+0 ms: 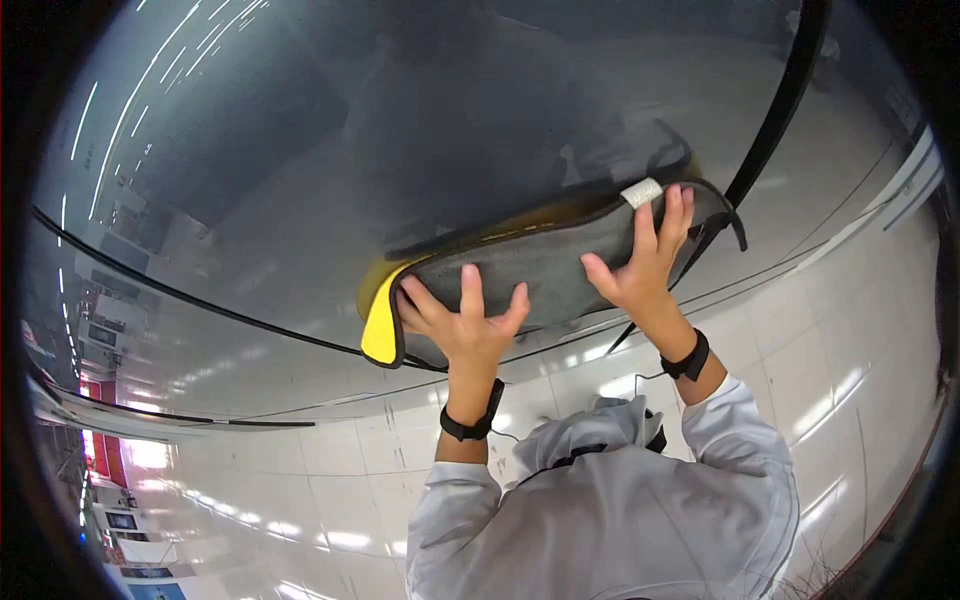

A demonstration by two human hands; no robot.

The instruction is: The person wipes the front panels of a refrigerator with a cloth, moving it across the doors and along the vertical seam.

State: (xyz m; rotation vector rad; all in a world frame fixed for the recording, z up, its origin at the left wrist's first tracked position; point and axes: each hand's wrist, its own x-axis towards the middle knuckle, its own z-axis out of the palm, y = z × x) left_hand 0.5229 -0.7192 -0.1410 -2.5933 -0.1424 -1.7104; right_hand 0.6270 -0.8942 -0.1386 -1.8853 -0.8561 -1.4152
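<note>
A grey cloth (550,270) with a dark edge and a yellow underside lies spread across dark, glossy, curved glass (430,110). Its left corner folds over, so the yellow side shows there. My left hand (465,325) presses flat on the left part of the cloth, fingers spread. Toward the right end, my right hand (645,265) also lies on it with the thumb held apart. A small white tag (642,192) sticks out at the cloth's upper edge, touching the right fingertips. The fingers of neither hand wrap round the cloth.
A black wiper-like strip (785,95) runs down the glass at the right. Another thin black strip (190,297) crosses at the left. Below the glass edge is a pale tiled floor (345,445). Both wrists wear black bands with thin cords.
</note>
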